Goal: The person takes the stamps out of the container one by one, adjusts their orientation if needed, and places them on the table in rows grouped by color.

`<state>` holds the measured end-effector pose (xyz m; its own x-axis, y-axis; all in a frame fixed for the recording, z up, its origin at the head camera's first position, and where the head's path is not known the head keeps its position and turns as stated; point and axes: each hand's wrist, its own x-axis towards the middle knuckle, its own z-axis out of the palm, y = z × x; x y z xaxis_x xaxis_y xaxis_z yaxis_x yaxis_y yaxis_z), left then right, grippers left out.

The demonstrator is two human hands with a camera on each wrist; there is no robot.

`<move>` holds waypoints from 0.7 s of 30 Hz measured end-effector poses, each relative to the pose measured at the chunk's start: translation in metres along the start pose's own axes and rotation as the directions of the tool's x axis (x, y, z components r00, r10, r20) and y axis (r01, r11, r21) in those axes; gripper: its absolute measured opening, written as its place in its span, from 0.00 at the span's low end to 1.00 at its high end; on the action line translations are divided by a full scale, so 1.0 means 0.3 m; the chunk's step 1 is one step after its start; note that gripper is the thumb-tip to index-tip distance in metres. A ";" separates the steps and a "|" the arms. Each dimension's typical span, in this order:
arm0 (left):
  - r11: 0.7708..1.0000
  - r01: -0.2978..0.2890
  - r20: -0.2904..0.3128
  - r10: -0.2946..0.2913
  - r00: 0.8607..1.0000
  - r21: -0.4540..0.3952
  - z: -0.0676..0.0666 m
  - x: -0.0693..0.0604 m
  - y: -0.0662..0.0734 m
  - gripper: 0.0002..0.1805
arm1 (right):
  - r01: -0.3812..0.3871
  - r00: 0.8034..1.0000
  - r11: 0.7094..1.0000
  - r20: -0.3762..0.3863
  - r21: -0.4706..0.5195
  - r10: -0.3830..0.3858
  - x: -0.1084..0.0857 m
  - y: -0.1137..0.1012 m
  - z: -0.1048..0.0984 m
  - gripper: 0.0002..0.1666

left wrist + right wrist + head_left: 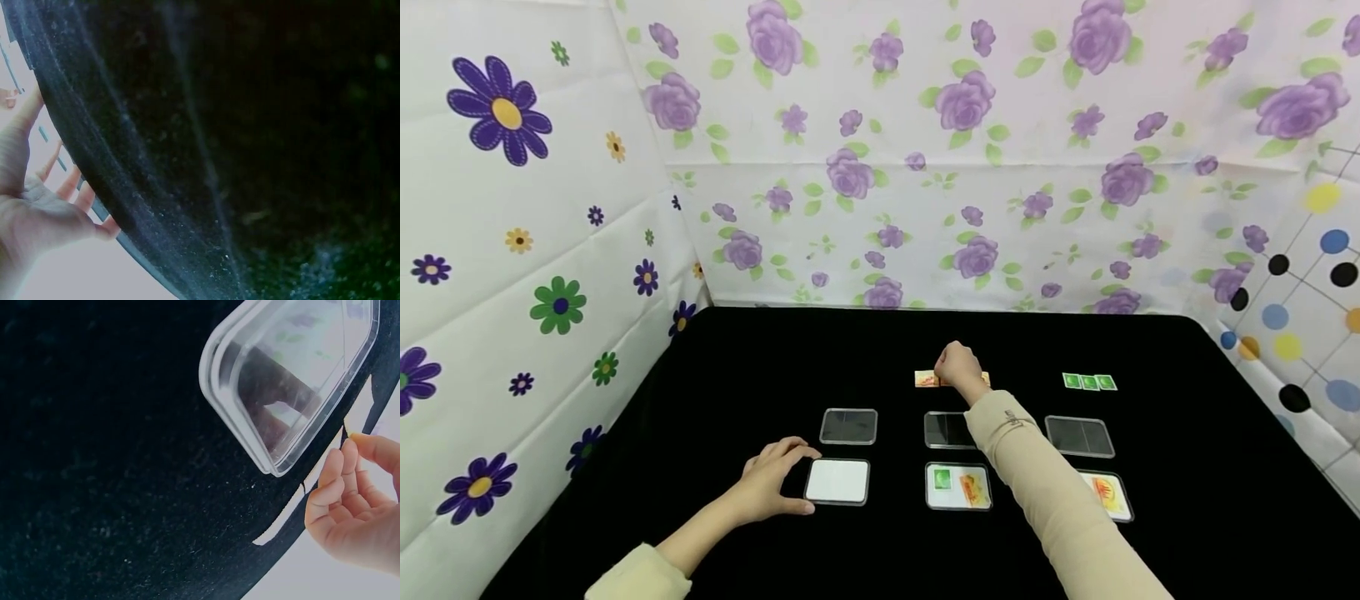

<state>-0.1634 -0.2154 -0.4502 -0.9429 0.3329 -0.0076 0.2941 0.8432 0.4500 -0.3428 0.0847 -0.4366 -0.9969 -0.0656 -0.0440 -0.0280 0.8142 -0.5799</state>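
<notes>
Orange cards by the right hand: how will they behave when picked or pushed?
The orange cards look thin, so probably light and somewhat bendy. Lying flat on the black tabletop, they'd likely slide rather than roll.

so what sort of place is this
Probably a makeshift tabletop work or filming booth: a black-covered table stands against creased flower-printed sheets that serve as walls, with clear plastic cases and small printed cards set out in rows.
</notes>
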 end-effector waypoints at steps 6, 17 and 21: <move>1.000 0.006 0.000 -0.006 1.000 0.001 -0.004 0.002 0.003 0.36 | 0.001 1.000 1.000 0.020 0.005 -0.001 0.005 0.001 -0.002 0.25; 1.000 0.000 -0.005 0.000 1.000 -0.006 -0.004 -0.002 0.005 0.36 | 0.040 0.999 0.998 0.033 0.046 -0.041 0.001 0.003 -0.007 0.26; 1.000 -0.012 -0.005 0.011 1.000 -0.008 -0.003 -0.001 0.006 0.36 | 0.057 0.998 0.996 0.027 0.076 -0.059 -0.010 0.013 -0.004 0.27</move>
<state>-0.1626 -0.2143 -0.4487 -0.9403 0.3403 0.0024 0.3037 0.8360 0.4571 -0.3401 0.0888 -0.4377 -0.9911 -0.1291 -0.0314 -0.0791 0.7632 -0.6414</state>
